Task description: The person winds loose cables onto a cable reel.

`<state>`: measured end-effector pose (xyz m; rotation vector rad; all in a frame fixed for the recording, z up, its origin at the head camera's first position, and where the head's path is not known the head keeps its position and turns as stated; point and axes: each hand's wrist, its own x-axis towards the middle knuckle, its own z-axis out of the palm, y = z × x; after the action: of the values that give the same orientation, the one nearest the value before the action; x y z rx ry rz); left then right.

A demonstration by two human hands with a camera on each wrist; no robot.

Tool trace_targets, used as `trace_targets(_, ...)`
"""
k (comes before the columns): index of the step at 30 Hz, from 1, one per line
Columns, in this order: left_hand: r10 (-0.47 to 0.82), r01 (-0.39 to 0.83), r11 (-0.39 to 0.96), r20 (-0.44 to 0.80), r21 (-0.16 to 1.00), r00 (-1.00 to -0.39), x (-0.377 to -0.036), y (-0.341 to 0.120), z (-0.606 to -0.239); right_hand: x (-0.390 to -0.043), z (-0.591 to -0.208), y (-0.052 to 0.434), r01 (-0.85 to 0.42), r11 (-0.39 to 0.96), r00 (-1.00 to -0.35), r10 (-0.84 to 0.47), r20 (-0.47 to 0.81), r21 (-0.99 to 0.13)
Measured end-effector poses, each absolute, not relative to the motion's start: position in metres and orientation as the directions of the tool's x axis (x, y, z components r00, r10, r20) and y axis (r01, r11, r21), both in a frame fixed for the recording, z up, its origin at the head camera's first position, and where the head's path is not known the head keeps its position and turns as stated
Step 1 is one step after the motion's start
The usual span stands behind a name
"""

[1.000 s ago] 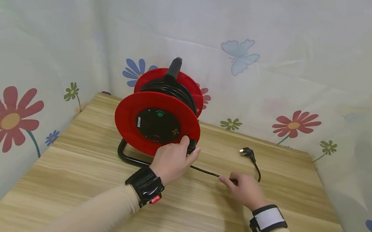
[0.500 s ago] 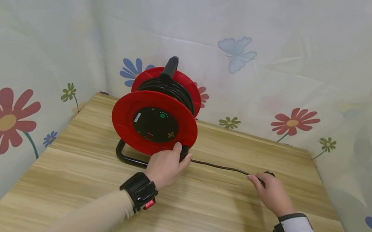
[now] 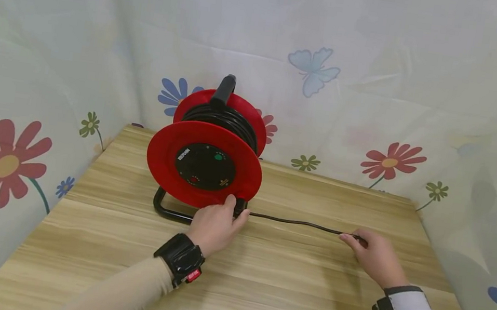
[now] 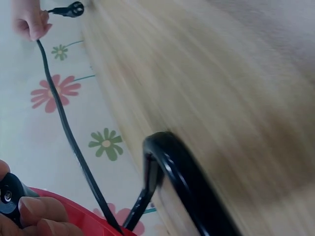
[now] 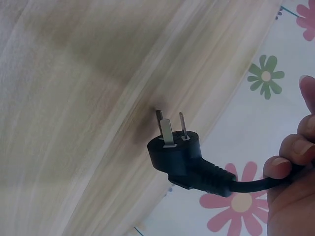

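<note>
L hand (image 3: 216, 224) has its grip curled round the black crank knob (image 3: 239, 207) on the red reel (image 3: 202, 164), 1 reel on the counter (image 3: 260, 282). R hand (image 3: 376, 255) pinches the cable (image 3: 296, 222) w/ fingertips, just behind the plug (image 5: 179, 155). Cable runs straight between the 2 grips, long axis left-right. Only the R wrist cam shows the plug: 3 prongs pointing away from the fingers toward the counter edge.
</note>
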<state>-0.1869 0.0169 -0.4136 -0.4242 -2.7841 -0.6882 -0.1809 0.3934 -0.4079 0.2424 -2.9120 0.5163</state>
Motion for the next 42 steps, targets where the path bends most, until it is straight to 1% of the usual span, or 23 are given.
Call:
trace_targets(8,0.191,0.273,0.857,0.221,0.438,-0.956,-0.184,0.006,-0.427,-0.180,-0.406,0.389,-0.195,0.924,-0.970,-0.133,0.204,-0.328)
trace_targets(13,0.177,0.251,0.851,0.198,0.461,-0.964,-0.183,0.000,-0.433,-0.182,-0.406,0.383,-0.198,0.925,-0.972,-0.141,0.191,-0.325)
trace_targets(21,0.161,0.218,0.857,0.160,0.467,-0.974,-0.184,-0.008,-0.439,-0.185,-0.408,0.377,-0.226,0.920,-0.966,-0.171,0.192,-0.320)
trace_targets(28,0.156,0.206,0.844,0.141,0.495,-0.978,-0.183,-0.014,-0.440,-0.184,-0.410,0.373,-0.257,0.908,-0.957,-0.191,0.220,-0.329)
trace_targets(37,0.154,0.196,0.836,0.124,0.513,-0.980,-0.184,-0.017,-0.443,-0.183,-0.409,0.371,-0.303,0.907,-0.938,-0.229,0.260,-0.292)
trace_targets(42,0.148,0.192,0.829,0.125,0.525,-0.981,-0.183,-0.018,-0.444,-0.183,-0.407,0.370,-0.328,0.911,-0.925,-0.255,0.283,-0.250)
